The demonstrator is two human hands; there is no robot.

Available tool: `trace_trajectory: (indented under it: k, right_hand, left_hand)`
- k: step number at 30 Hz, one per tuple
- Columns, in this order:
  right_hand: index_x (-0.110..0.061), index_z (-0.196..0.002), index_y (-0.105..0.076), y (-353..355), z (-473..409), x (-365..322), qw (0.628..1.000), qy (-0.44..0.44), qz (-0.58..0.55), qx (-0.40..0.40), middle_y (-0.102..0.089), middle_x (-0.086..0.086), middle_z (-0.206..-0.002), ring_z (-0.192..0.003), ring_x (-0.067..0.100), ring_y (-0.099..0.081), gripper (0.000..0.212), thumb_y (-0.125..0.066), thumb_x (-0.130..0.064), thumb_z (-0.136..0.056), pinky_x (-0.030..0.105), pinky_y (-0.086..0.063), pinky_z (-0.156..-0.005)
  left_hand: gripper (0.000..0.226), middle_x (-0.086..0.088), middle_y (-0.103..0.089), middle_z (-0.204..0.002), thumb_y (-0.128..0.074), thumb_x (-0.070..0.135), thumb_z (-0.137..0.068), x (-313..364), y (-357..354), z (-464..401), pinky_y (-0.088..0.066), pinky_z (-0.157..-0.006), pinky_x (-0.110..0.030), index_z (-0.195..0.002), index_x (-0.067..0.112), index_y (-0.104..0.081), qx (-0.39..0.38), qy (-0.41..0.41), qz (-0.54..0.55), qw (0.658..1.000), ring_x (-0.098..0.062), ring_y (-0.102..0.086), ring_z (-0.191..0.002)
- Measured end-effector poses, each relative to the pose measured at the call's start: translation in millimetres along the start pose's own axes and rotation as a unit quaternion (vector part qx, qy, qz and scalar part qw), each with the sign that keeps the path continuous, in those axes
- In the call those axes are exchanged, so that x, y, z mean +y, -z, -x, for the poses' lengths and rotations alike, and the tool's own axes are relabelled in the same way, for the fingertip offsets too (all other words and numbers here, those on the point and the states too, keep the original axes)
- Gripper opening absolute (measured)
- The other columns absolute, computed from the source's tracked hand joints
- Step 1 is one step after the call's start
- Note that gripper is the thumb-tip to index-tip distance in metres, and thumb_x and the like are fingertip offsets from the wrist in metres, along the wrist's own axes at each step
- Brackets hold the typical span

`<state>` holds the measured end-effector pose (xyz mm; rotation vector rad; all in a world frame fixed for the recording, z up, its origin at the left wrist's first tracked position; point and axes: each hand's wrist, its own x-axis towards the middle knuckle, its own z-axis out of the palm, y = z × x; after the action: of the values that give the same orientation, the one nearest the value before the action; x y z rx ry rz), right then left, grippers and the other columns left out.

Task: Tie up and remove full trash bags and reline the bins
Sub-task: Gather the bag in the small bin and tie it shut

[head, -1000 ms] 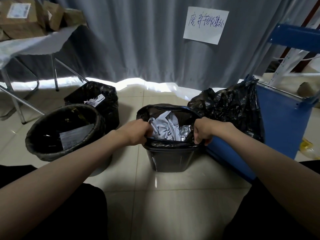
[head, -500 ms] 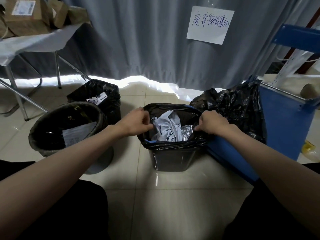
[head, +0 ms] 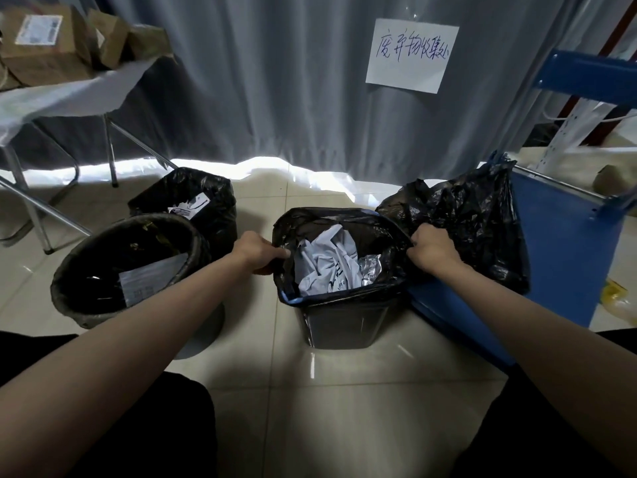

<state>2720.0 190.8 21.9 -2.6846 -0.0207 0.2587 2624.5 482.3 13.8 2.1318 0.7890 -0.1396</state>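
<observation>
A small dark square bin [head: 339,326] stands on the floor in the middle, lined with a black trash bag [head: 331,217] full of crumpled white paper [head: 324,263] and some foil. My left hand [head: 260,251] grips the bag's left edge at the rim. My right hand [head: 432,250] grips the bag's right edge. The bag's mouth is stretched wide between them, lifted off the rim, and a blue rim edge shows at the near left corner.
A round bin [head: 127,267] with a black liner stands at left, and another black-bagged bin [head: 193,201] behind it. A full black bag [head: 472,215] leans on a blue cart [head: 565,250] at right. A folding table with cardboard boxes [head: 51,43] is far left, in front of a grey curtain.
Both hands have moved apart from over the bin's opening to its left and right sides, pulling the bag's edges up and outward. The bag's mouth is wider now.
</observation>
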Motion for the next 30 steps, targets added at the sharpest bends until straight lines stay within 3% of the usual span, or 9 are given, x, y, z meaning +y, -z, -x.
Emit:
trace_trajectory:
  k: [3,5,9,12,15,18,23,26,30]
  right_hand:
    - [-0.011,-0.092,-0.053,10.1,-2.0,-5.4,0.999,0.001,-0.027,0.042,-0.053,0.013,-0.098,-0.091,0.035,-0.055,0.008,-0.059,-0.014,-0.087,0.036,-0.045,-0.077]
    - [-0.01,-0.093,-0.054,16.2,-5.9,-5.8,0.998,-0.002,-0.034,0.059,-0.05,0.011,-0.095,-0.085,0.031,-0.048,0.006,-0.057,-0.013,-0.089,0.034,-0.04,-0.074]
    - [-0.01,-0.09,-0.056,17.1,-14.8,-8.9,0.998,-0.001,-0.026,0.052,-0.057,0.015,-0.11,-0.089,0.034,-0.053,0.01,-0.061,-0.018,-0.085,0.035,-0.043,-0.076]
    - [-0.009,-0.117,-0.053,13.5,-19.1,-14.4,0.998,0.02,-0.044,0.041,-0.049,0.012,-0.127,-0.114,0.034,-0.053,0.045,-0.07,-0.033,-0.082,0.042,-0.047,-0.093]
    - [-0.011,-0.125,-0.051,8.5,-23.4,-20.5,0.996,0.043,-0.072,0.033,-0.055,0.011,-0.127,-0.118,0.031,-0.054,0.055,-0.074,-0.034,-0.081,0.043,-0.047,-0.098]
    - [-0.014,-0.125,-0.058,4.8,-26.6,-24.8,0.995,0.053,-0.079,0.03,-0.061,0.008,-0.125,-0.116,0.028,-0.058,0.047,-0.074,-0.03,-0.083,0.04,-0.048,-0.097]
    - [-0.02,-0.108,-0.074,3.2,-32.7,-30.6,0.99,0.067,-0.106,0.064,-0.071,0.003,-0.111,-0.104,0.025,-0.065,0.019,-0.072,-0.021,-0.088,0.03,-0.049,-0.083]
    - [-0.022,-0.098,-0.077,6.1,-37.2,-36.5,0.986,0.084,-0.121,0.081,-0.073,0.004,-0.102,-0.098,0.027,-0.065,0.012,-0.072,-0.022,-0.087,0.03,-0.049,-0.08]
    - [-0.023,-0.086,-0.076,8.1,-42.0,-44.4,0.982,0.116,-0.12,0.09,-0.072,0.002,-0.088,-0.089,0.025,-0.066,0.004,-0.073,-0.027,-0.085,0.034,-0.053,-0.078]
  left_hand:
    - [0.024,-0.009,-0.06,-0.058,-0.077,0.014,-0.077,14.7,9.1,0.4,-0.047,-0.046,-0.022,-0.059,0.006,-0.062,0.047,-0.032,-0.048,0.997,-0.021,-0.057,-0.051]
    - [0.024,-0.011,-0.059,-0.059,-0.069,0.013,-0.077,23.9,17.3,-0.9,-0.048,-0.052,-0.025,-0.056,0.007,-0.058,0.074,-0.061,-0.089,0.991,-0.023,-0.057,-0.052]
    - [0.024,-0.009,-0.062,-0.063,-0.07,0.024,-0.076,49.8,29.1,3.2,-0.053,-0.055,-0.031,-0.066,0.006,-0.058,0.017,-0.063,-0.231,0.971,-0.023,-0.059,-0.054]
    - [0.041,-0.006,-0.061,-0.08,-0.076,0.036,-0.075,75.8,35.4,2.3,-0.053,-0.067,-0.033,-0.095,0.008,-0.054,0.01,-0.108,-0.307,0.945,-0.025,-0.062,-0.074]
    - [0.063,-0.007,-0.055,-0.109,-0.078,0.034,-0.074,97.0,38.4,-5.8,-0.048,-0.083,-0.035,-0.123,0.01,-0.045,0.02,-0.171,-0.332,0.928,-0.029,-0.056,-0.104]
    - [0.063,-0.008,-0.057,-0.119,-0.078,0.031,-0.075,113.6,36.2,-16.3,-0.047,-0.088,-0.034,-0.127,0.012,-0.048,-0.006,-0.211,-0.338,0.917,-0.027,-0.056,-0.107]
    - [0.057,-0.005,-0.06,-0.126,-0.076,0.03,-0.08,123.9,17.2,-31.6,-0.045,-0.096,-0.032,-0.13,0.013,-0.054,-0.023,-0.283,-0.303,0.91,-0.022,-0.056,-0.112]
    - [0.056,-0.004,-0.06,-0.13,-0.074,0.029,-0.083,130.3,-4.1,-35.6,-0.043,-0.102,-0.036,-0.133,0.014,-0.054,-0.038,-0.318,-0.313,0.894,-0.023,-0.055,-0.12]
    - [0.038,-0.002,-0.067,-0.118,-0.068,0.03,-0.088,137.7,-29.9,-33.9,-0.046,-0.089,-0.033,-0.123,0.02,-0.059,-0.028,-0.371,-0.326,0.869,-0.023,-0.06,-0.11]
